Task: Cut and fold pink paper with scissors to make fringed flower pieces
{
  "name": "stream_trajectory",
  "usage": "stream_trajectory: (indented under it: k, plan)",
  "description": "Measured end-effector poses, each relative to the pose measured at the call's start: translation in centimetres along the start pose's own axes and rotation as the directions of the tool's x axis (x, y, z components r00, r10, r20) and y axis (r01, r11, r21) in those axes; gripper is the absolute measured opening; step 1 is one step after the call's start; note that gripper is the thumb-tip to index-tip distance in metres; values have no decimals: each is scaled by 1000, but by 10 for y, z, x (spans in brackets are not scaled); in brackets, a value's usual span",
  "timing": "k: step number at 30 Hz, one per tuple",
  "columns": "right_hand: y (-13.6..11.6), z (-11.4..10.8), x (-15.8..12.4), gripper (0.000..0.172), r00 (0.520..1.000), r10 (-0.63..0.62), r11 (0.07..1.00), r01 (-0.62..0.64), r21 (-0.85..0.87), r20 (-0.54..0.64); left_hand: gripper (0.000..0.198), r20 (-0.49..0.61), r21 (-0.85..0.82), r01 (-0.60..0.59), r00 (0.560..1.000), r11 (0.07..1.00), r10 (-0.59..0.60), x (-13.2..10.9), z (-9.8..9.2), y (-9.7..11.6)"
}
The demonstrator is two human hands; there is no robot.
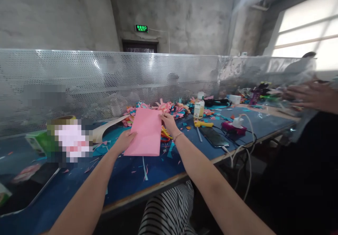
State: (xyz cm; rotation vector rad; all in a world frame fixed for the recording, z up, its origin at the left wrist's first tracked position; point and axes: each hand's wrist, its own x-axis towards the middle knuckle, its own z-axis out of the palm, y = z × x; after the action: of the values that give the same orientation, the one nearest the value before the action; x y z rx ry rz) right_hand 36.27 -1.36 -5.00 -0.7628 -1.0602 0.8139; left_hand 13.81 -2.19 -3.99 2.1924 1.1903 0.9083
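A pink sheet of paper [146, 132] lies tilted over the blue table [158, 171] in front of me. My left hand [125, 139] holds its left edge, thumb on top and fingers beneath. My right hand [168, 120] pinches the sheet's upper right corner, fingers closed on it. Behind the sheet lies a heap of pink, orange and teal paper scraps [169, 107].
A perforated metal screen [111, 80] runs along the table's back. A glue bottle [198, 109], a yellow cutter [202, 124], a phone [213, 136], a tissue box [234, 126] and white cables [245, 150] lie to the right. Another person's hand [311, 96] works at far right. Tape roll [62, 119] at left.
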Motion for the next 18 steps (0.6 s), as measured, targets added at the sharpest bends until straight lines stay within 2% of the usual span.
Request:
stream_trajectory:
  k: [2,5,11,13,16,18]
  plan:
    - [-1,0,-1,30,999,-28,998,29,55,-18,41,-17,-9,-24,1000,1000,23,2,1,-3]
    - [-2,2,-3,29,1000,5,993,-5,118,0,40,-27,-59,3,1000,998,-5,6,4,-9]
    - [-1,9,-10,30,964,206,969,-224,101,166,45,-141,-200,58,986,978,-87,7,2,-11]
    - [2,11,-10,32,964,189,975,-207,82,185,46,-178,-210,60,979,976,-99,6,2,-9]
    - [6,12,-10,36,984,121,989,-130,64,131,43,-188,-216,64,976,974,-106,5,3,-8]
    - [7,13,-10,36,984,132,988,-140,64,117,42,-191,-236,63,975,970,-110,6,3,-8]
